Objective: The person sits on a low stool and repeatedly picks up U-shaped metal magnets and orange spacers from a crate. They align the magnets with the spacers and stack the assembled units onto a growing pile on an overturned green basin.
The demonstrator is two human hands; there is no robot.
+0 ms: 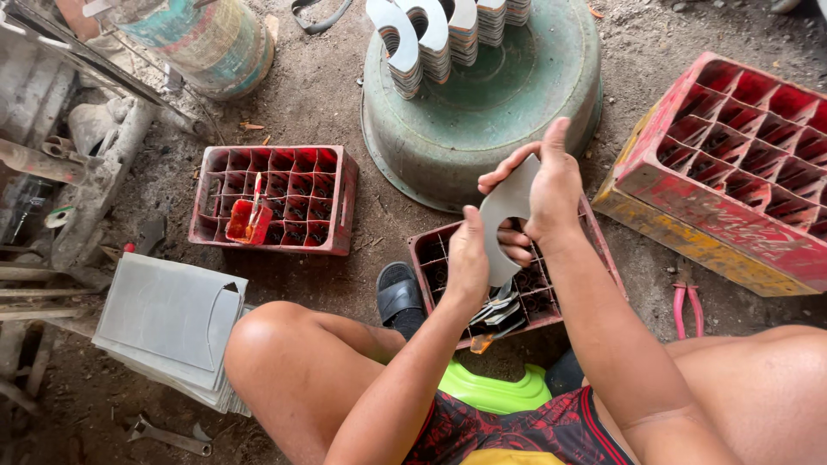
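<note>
Head view is looking down on a person sitting low on a dirt floor (327, 103), both hands raised over a small red crate (534, 288) set between the knees; the right hand (551, 185) is gripping a curved grey metal piece (502, 226) along its upper edge, fingers (504, 176) wrapping over the top and thumb pointing up; the left hand (468, 258) is closing on the same piece from the left and slightly below, thumb pressing against its inner curve; the piece is standing roughly upright, its long axis running from the right hand down toward the crate, and its lower tip is hanging just above a few similar cut pieces (498, 312) lying in the crate; the left hand is sitting nearer that lower end, the right hand nearer the top; beyond the hands an upturned green basin (517, 120) is carrying rows of stacked curved pieces (435, 39); to the left another red crate (276, 200) is holding a small red pot with a brush (250, 217); a stack of grey sheets (168, 323) is lying by the left knee, and pink-handled pliers (687, 306) are resting beside a larger red crate (732, 172)
</note>
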